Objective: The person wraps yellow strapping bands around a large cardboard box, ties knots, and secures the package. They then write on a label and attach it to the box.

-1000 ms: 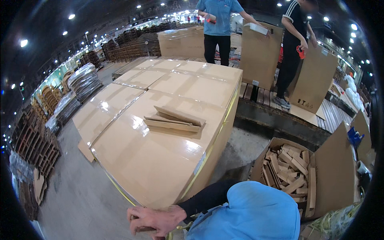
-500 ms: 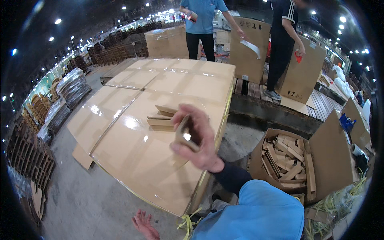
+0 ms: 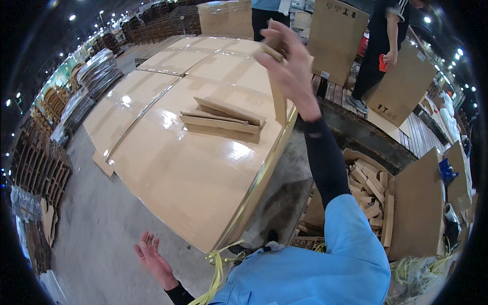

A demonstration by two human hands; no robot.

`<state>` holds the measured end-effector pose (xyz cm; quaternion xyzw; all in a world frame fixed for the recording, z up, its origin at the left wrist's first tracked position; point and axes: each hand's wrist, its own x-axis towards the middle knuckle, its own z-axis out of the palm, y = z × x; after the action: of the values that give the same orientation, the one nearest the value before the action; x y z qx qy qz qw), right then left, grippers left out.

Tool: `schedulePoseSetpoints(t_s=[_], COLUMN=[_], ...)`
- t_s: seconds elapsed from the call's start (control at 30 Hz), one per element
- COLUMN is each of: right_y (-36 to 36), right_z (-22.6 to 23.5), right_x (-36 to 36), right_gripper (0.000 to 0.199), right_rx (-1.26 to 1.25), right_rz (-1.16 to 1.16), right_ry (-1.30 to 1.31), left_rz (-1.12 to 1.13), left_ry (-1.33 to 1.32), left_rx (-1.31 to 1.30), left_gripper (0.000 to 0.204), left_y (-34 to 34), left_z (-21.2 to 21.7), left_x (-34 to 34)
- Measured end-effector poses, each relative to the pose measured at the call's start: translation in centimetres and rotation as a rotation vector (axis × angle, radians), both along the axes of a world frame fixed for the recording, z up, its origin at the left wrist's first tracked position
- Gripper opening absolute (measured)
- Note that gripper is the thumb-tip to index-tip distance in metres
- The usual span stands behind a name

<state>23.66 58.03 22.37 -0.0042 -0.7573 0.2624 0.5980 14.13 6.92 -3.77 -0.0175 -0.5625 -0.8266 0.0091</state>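
My right hand (image 3: 294, 68) is raised over the far right edge of a large tape-sealed cardboard box (image 3: 173, 188). Its fingers are wrapped round a folded cardboard corner strip (image 3: 278, 99), which hangs down at the box's edge. Several more cardboard corner strips (image 3: 223, 119) lie in a small pile on top of the box. Low on the left, beside the box's near edge, my left hand (image 3: 154, 260) hangs free with its fingers apart. A yellow strap (image 3: 217, 269) dangles at the near corner of the box, between my left hand and my body.
At my right stands an open carton (image 3: 389, 203) full of cardboard pieces (image 3: 368, 188). Two people, one in dark clothes (image 3: 373, 51), stand beyond the box near upright cartons (image 3: 335, 38). Stacked pallets (image 3: 38, 157) and wrapped bundles (image 3: 99, 73) are at the left.
My right hand has moved up and away toward the box's far right edge, carrying the strip. My left hand has moved left and slightly up, staying open. The view has tilted down.
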Motion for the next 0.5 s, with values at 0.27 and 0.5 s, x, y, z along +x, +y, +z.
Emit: schedulePoseSetpoints(t_s=[0.27,0.5], right_y=[5.0,2.8], right_z=[-8.7,-14.4], right_x=[-14.9,-14.1], right_gripper=[0.103,0.086], right_rx=[-0.103,0.092], right_rz=[-0.076,0.292], right_ry=[-1.154,-1.416], left_rz=[0.07,0.325], left_ry=[0.046,-0.058], left_rx=[-0.13,-0.23], left_gripper=[0.057,0.054], left_y=[1.8,-1.8], left_z=[-0.3,-2.5], left_x=[5.9,11.9])
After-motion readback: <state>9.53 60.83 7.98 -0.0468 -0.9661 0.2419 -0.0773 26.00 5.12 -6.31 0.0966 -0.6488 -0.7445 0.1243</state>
